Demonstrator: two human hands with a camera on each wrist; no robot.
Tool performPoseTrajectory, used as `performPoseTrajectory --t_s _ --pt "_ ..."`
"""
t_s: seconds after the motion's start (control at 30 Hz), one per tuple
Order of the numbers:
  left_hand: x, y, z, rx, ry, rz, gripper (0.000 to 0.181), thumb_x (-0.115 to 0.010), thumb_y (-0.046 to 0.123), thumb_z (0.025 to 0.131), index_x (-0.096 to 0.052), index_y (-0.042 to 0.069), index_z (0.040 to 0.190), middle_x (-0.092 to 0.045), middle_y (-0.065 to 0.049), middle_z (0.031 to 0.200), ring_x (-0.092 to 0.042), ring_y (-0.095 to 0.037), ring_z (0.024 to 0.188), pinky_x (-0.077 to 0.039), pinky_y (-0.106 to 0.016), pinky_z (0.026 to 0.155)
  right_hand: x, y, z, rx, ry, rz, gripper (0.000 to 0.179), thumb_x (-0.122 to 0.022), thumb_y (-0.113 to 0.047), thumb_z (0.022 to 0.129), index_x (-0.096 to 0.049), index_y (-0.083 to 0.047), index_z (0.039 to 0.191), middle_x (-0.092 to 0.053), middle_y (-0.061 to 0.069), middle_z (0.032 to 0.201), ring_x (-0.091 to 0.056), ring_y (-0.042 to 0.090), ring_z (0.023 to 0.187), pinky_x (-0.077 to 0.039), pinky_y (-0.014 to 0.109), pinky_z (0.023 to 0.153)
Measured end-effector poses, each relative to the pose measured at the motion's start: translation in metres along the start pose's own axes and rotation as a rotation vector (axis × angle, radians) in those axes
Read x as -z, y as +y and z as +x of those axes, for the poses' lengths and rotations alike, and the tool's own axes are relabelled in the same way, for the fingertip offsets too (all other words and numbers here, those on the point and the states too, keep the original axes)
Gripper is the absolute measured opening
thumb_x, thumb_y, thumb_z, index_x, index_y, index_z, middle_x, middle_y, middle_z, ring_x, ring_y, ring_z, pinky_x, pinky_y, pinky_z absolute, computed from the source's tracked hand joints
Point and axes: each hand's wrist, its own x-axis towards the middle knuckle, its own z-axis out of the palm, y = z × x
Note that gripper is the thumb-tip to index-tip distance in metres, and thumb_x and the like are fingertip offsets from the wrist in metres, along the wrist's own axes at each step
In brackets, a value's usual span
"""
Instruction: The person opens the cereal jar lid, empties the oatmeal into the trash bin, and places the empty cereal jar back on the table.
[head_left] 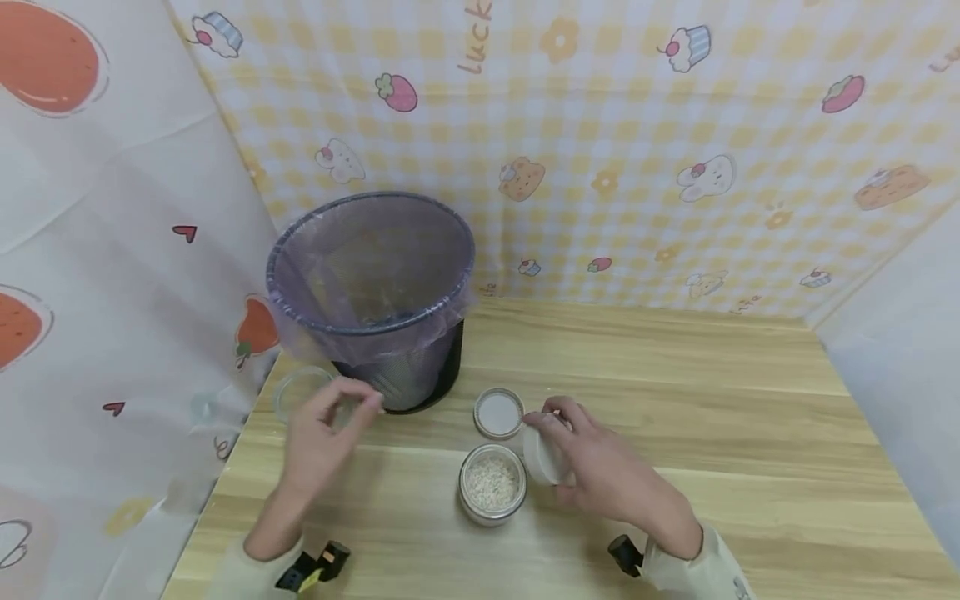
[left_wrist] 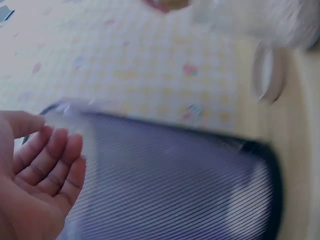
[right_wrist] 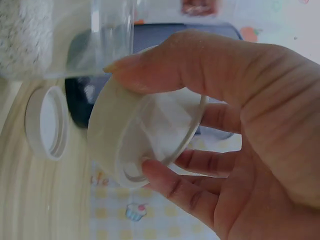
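My right hand (head_left: 600, 467) grips a small white round cup (right_wrist: 112, 125), tilted on its side, with the thumb on one side and fingers on the other. Just left of it stands an uncapped clear jar (head_left: 492, 485) partly filled with pale grains that look like oats or rice. Behind the jar, a round white lid (head_left: 498, 413) lies on the table, its inside facing up. My left hand (head_left: 322, 442) hovers in front of the bin with loosely bent fingers. Nothing shows in its palm in the left wrist view.
A black mesh waste bin (head_left: 442, 367) with a purple liner bag (head_left: 367, 258) stands at the back left. Behind my left hand is a clear round rim (head_left: 288, 396), partly hidden. Patterned cloth (head_left: 637, 125) hangs behind the wooden table (head_left: 712, 400).
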Motion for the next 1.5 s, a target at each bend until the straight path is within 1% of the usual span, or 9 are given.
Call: performPoseTrajectory --t_s 0.13,0.23,0.3,0.43,0.53,0.7,0.93,1.23,1.5 --pt "0.024 0.005 0.022 -0.053 0.149 -0.039 0.004 -0.057 -0.018 0.084 -0.06 -0.016 0.086 -0.064 -0.01 0.074 -0.058 -0.011 0.066 -0.043 -0.017 0.058 -0.001 0.009 0.001 -0.046 0.024 0.055 0.084 -0.085 -0.012 0.059 -0.047 -0.015 0.133 -0.043 0.01 0.126 -0.056 0.026 0.096 -0.052 0.032 0.069" --pt "0.039 0.005 0.04 -0.059 0.259 0.042 0.007 -0.059 -0.011 0.087 -0.058 -0.018 0.084 -0.064 -0.005 0.071 -0.055 -0.008 0.059 -0.034 -0.017 0.047 -0.002 0.016 0.001 -0.061 0.066 0.089 0.084 -0.085 -0.009 0.058 -0.045 -0.012 0.132 -0.044 0.011 0.125 -0.056 0.025 0.097 -0.052 0.033 0.071" --pt "0.047 0.005 0.051 -0.053 0.322 0.073 0.012 -0.059 -0.008 0.089 -0.059 -0.018 0.083 -0.064 -0.006 0.068 -0.056 -0.009 0.057 -0.038 -0.016 0.048 -0.004 0.02 0.002 -0.061 0.096 0.098 0.084 -0.085 -0.009 0.06 -0.042 -0.008 0.132 -0.045 0.011 0.123 -0.057 0.023 0.095 -0.052 0.033 0.073" --pt "0.064 0.007 0.068 0.062 0.405 0.14 0.022 -0.062 0.005 0.092 -0.062 -0.015 0.084 -0.064 -0.004 0.067 -0.059 -0.01 0.056 -0.049 -0.016 0.056 -0.011 0.029 0.003 -0.069 0.144 0.118 0.083 -0.085 -0.009 0.062 -0.039 0.0 0.131 -0.049 0.011 0.114 -0.058 0.021 0.088 -0.052 0.032 0.073" --pt "0.074 0.009 0.08 0.174 0.38 0.193 0.026 -0.063 0.014 0.092 -0.064 -0.011 0.084 -0.062 0.0 0.064 -0.059 -0.01 0.054 -0.05 -0.017 0.053 -0.016 0.037 0.002 -0.112 0.151 0.142 0.085 -0.085 -0.008 0.061 -0.037 0.003 0.13 -0.05 0.013 0.112 -0.057 0.021 0.085 -0.052 0.032 0.07" --pt "0.085 0.01 0.096 0.315 0.264 0.269 0.031 -0.065 0.021 0.091 -0.061 -0.006 0.078 -0.058 0.002 0.056 -0.052 -0.011 0.046 -0.041 -0.02 0.042 -0.03 0.052 0.001 -0.192 0.159 0.214 0.084 -0.087 -0.007 0.06 -0.038 0.003 0.128 -0.053 0.016 0.114 -0.056 0.023 0.089 -0.051 0.035 0.072" --pt "0.082 0.01 0.116 0.47 0.25 0.285 0.037 -0.068 0.033 0.088 -0.061 0.002 0.069 -0.053 0.005 0.053 -0.051 -0.013 0.048 -0.041 -0.022 0.043 -0.059 0.064 0.003 -0.282 0.262 0.392 0.085 -0.091 -0.012 0.058 -0.042 0.003 0.126 -0.057 0.018 0.113 -0.057 0.031 0.099 -0.049 0.045 0.082" --pt "0.086 0.007 0.132 0.562 0.18 0.349 0.036 -0.064 0.029 0.09 -0.058 0.007 0.063 -0.051 0.007 0.051 -0.048 -0.009 0.046 -0.041 -0.022 0.043 -0.081 0.069 0.007 -0.322 0.291 0.363 0.095 -0.09 -0.009 0.059 -0.038 0.004 0.138 -0.049 0.024 0.128 -0.052 0.038 0.111 -0.042 0.051 0.093" --pt "0.094 0.009 0.134 0.61 0.099 0.382 0.044 -0.057 0.023 0.09 -0.045 0.013 0.049 -0.041 0.009 0.045 -0.04 -0.009 0.042 -0.034 -0.025 0.039 -0.091 0.068 0.006 -0.34 0.27 0.395 0.092 -0.092 -0.013 0.057 -0.046 -0.004 0.136 -0.053 0.013 0.128 -0.054 0.03 0.112 -0.043 0.048 0.092"
